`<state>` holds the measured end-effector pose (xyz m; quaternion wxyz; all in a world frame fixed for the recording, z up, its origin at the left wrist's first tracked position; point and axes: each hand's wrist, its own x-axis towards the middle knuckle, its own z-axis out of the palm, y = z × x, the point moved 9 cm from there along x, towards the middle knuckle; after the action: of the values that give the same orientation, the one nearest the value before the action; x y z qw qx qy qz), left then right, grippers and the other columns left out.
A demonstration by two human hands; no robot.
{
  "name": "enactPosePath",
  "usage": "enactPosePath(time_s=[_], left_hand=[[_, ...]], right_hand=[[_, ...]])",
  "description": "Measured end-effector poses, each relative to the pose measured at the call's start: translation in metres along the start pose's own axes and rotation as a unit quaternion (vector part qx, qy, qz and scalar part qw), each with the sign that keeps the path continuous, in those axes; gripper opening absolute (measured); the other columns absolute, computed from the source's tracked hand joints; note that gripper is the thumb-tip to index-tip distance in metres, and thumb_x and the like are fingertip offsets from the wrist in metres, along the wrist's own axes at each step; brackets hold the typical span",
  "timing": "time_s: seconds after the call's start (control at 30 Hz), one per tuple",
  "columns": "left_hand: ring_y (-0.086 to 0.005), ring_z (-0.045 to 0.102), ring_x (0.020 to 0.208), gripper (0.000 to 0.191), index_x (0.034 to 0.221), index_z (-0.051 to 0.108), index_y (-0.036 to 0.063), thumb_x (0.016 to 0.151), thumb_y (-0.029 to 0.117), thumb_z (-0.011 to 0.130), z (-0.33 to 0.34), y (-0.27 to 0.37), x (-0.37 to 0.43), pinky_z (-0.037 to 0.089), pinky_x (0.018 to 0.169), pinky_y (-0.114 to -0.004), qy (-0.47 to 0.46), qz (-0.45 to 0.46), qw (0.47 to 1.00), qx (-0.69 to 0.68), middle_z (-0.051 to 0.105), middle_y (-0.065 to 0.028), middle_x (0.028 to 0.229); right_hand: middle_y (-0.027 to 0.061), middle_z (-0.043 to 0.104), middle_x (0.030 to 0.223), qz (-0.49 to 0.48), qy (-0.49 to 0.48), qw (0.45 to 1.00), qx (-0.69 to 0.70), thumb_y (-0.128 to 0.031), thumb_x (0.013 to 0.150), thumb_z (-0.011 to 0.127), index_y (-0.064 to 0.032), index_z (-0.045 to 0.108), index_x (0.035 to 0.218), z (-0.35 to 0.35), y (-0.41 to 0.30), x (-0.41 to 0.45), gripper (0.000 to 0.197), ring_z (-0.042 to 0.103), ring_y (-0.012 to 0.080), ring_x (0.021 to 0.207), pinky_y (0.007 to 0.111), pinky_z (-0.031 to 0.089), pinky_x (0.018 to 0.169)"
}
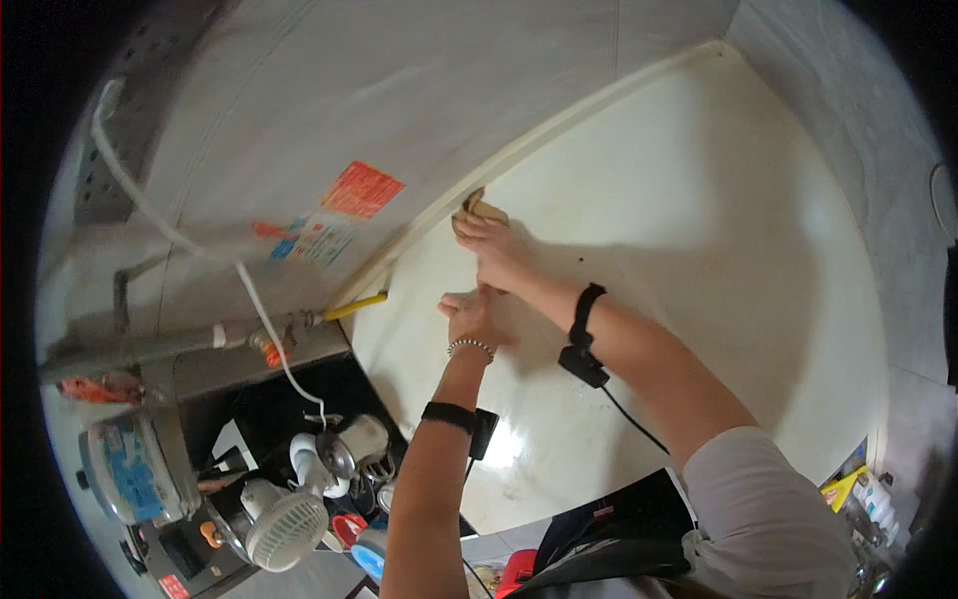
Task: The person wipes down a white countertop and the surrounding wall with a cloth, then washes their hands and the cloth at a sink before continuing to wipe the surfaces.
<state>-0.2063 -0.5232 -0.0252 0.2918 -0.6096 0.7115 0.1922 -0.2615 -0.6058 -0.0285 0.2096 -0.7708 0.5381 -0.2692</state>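
Note:
My right hand (495, 251) presses a crumpled brown piece (490, 212), cloth or paper, onto a cream countertop (658, 172) close to its raised back edge. The fingers cover much of that piece, so its material is hard to settle. Just below it, my left hand (473, 316) is on or barely over the same surface, fingers apart, with nothing visible in it. A beaded bracelet (471, 344) circles the left wrist. Each forearm carries a black strap with a small box and cable.
A grey wall with a red sticker (364, 189) rises behind the countertop. A yellow pipe (355, 307) meets its left edge. At lower left are a white fan (288, 528), a hanging white cable (187, 243) and a plastic container (131, 468). Bottles (874, 505) stand at lower right.

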Motion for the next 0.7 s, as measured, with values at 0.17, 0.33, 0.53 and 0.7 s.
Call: enactPosePath(time_s=[0.17, 0.33, 0.53, 0.7], left_hand=[[-0.0377, 0.024, 0.12, 0.078, 0.123, 0.036, -0.0001, 0.059, 0.029, 0.07, 0.049, -0.05, -0.03, 0.02, 0.101, -0.044, 0.229, 0.062, 0.969, -0.074, 0.042, -0.0123, 0.121], [-0.0393, 0.023, 0.123, 0.076, 0.128, 0.03, 0.002, 0.069, 0.034, 0.066, 0.101, -0.049, -0.116, 0.021, 0.102, -0.043, 0.173, 0.027, 0.978, -0.11, 0.036, -0.0254, 0.125], [-0.0524, 0.022, 0.116, 0.108, 0.134, 0.011, 0.0089, 0.055, 0.047, 0.074, 0.172, -0.094, -0.203, 0.028, 0.094, -0.051, 0.02, -0.163, 0.976, -0.145, 0.014, -0.0402, 0.126], [-0.0568, 0.023, 0.112, 0.108, 0.131, 0.016, 0.0033, 0.052, 0.046, 0.076, 0.177, -0.093, -0.199, 0.028, 0.094, -0.05, 0.041, -0.142, 0.985, -0.089, 0.016, -0.0447, 0.12]], right_hand=[[0.0048, 0.065, 0.088, 0.024, -0.105, 0.929, 0.354, -0.002, 0.073, 0.058, -0.008, 0.066, 0.088, 0.024, -0.017, -0.054, 0.019, 0.059, 0.0131, 0.083, 0.026, 0.045, 0.076], [0.003, 0.063, 0.09, 0.243, 0.009, 0.879, 0.409, 0.005, 0.07, 0.047, -0.0036, 0.062, 0.098, -0.129, 0.074, -0.124, 0.032, 0.057, 0.0121, 0.081, 0.024, 0.045, 0.073], [0.0111, 0.035, 0.129, 0.233, 0.2, 0.95, -0.06, 0.003, 0.074, 0.04, -0.0049, 0.039, 0.124, -0.199, 0.189, -0.178, 0.051, 0.036, 0.0228, 0.118, 0.036, 0.028, 0.098], [0.0123, 0.03, 0.135, 0.062, 0.199, 0.961, -0.184, 0.006, 0.075, 0.046, -0.0046, 0.037, 0.125, -0.134, 0.125, -0.093, 0.051, 0.027, 0.0267, 0.125, 0.038, 0.025, 0.1]])
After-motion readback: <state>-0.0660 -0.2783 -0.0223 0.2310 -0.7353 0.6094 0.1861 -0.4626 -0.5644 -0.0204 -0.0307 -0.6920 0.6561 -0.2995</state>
